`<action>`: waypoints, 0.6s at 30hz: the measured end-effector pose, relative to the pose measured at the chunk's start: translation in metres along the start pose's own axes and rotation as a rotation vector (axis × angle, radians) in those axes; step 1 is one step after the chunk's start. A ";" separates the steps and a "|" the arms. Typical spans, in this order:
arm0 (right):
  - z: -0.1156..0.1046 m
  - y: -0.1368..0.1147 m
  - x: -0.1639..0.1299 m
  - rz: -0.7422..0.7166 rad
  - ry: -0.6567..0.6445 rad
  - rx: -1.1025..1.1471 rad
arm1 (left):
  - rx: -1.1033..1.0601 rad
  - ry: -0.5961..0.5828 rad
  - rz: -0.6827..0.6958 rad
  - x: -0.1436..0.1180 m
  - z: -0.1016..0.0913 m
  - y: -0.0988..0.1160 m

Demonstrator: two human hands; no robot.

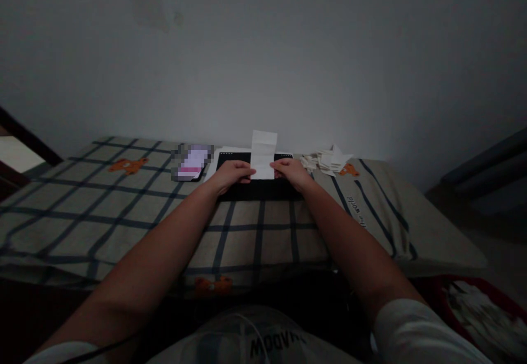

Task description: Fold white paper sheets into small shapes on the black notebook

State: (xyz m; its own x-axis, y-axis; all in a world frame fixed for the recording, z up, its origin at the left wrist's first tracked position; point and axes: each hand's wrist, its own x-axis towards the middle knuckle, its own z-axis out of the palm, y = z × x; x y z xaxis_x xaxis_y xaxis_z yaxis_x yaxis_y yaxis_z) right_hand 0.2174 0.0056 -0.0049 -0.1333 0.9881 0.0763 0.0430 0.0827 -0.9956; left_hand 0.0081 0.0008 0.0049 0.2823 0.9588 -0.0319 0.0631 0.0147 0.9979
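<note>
Clearly creased white paper strip [263,154] stands upright between both hands

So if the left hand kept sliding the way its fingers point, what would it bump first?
The left hand points right, along the bottom of the paper it pinches. Past the paper's width, it would most likely meet the right hand, which holds the paper's other edge. Both rest over the black pad.

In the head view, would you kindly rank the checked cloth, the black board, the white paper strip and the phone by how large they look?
1. Checked cloth, by far the largest.
2. Black board, partly hidden by both hands.
3 and 4. White paper strip, pinched by the left hand and right hand, and the phone look alike; no firm ranking.
</note>
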 end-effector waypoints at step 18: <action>0.001 -0.004 -0.009 0.146 -0.264 0.017 | 0.044 -0.005 0.008 0.000 -0.002 0.000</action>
